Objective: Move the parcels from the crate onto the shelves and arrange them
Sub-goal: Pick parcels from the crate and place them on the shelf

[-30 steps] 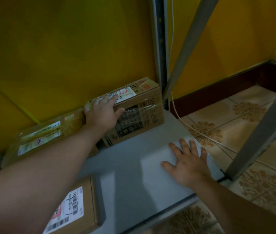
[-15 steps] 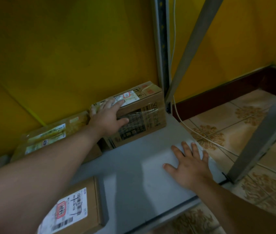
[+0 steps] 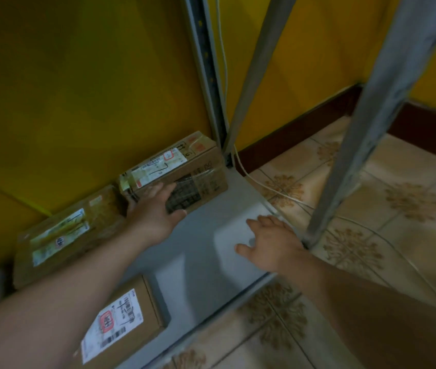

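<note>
Presently the left hand (image 3: 155,211) lies with straight fingers against the front face of a brown cardboard parcel topped with a white label (image 3: 198,166), curled round nothing. That parcel sits at the 1 o'clock corner of the grey metal shelf (image 3: 198,262). A flatter taped brown parcel (image 3: 73,235) lies just beside it at 8 o'clock. The right hand (image 3: 270,243) rests palm down, fingers spread, at the shelf's 4 o'clock edge.

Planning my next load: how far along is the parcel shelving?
Done: the flat parcel and the front box sit on the grey shelf. In hand: the left hand presses flat against the corner box; the right hand rests on the shelf. Left: cannot tell, the crate is out of view.
</note>
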Action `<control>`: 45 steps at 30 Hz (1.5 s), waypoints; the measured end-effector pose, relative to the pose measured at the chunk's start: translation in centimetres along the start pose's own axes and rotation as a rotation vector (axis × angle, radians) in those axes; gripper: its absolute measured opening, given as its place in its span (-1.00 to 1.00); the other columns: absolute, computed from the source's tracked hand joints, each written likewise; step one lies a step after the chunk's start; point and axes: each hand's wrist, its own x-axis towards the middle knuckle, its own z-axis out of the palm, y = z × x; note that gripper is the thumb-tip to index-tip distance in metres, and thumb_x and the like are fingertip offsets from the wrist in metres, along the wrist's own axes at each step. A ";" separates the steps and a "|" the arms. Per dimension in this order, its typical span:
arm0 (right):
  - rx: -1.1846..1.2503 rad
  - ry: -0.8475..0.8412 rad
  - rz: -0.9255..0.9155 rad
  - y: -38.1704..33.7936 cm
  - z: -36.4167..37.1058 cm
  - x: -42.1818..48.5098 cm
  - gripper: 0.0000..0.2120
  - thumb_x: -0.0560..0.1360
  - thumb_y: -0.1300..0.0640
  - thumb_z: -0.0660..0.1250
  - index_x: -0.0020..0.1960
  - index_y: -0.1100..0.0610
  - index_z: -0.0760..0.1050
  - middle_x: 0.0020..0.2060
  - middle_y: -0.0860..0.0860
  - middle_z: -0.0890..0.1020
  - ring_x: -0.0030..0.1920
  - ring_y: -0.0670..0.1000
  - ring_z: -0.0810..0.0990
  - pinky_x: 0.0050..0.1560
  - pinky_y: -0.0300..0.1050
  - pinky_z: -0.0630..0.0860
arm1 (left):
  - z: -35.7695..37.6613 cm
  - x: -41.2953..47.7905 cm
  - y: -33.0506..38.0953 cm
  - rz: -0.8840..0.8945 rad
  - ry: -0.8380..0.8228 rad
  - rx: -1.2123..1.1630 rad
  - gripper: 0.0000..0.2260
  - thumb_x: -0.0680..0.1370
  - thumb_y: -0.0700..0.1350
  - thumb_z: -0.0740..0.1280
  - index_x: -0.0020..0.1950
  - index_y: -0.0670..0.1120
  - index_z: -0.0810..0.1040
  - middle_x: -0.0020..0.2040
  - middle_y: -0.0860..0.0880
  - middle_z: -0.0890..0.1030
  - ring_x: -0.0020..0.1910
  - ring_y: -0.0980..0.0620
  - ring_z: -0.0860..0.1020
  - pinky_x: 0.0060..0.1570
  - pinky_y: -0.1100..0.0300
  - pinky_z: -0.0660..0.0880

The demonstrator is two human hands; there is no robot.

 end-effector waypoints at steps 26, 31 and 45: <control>-0.184 -0.182 -0.157 -12.2 -26.9 -42.0 -0.35 0.59 -0.28 0.15 0.55 0.06 0.23 0.43 0.10 0.41 0.40 0.14 0.37 0.38 0.03 0.37 | -32.1 -39.2 9.9 -0.170 -0.229 -0.206 -0.40 0.54 0.17 0.31 0.53 0.06 0.22 0.54 0.01 0.23 0.50 -0.04 0.21 0.43 -0.12 0.20; -0.259 -0.138 -0.319 -20.6 -31.3 -48.9 -0.29 0.60 -0.29 0.14 0.61 0.05 0.09 0.56 0.07 0.23 0.52 0.13 0.23 0.46 0.03 0.28 | -41.6 -49.2 7.3 -0.313 -0.055 -0.269 -0.42 0.57 0.12 0.30 0.54 0.08 0.20 0.54 0.03 0.23 0.51 0.00 0.21 0.46 -0.02 0.21; -0.412 -0.003 -0.872 -55.4 -27.4 -70.9 -0.36 0.58 -0.29 0.18 0.55 -0.01 0.21 0.50 0.07 0.35 0.45 0.15 0.35 0.42 0.12 0.33 | -59.7 -82.9 -12.8 -0.640 0.295 -0.282 -0.44 0.56 0.13 0.31 0.51 0.04 0.26 0.48 -0.02 0.33 0.40 -0.06 0.35 0.38 0.00 0.33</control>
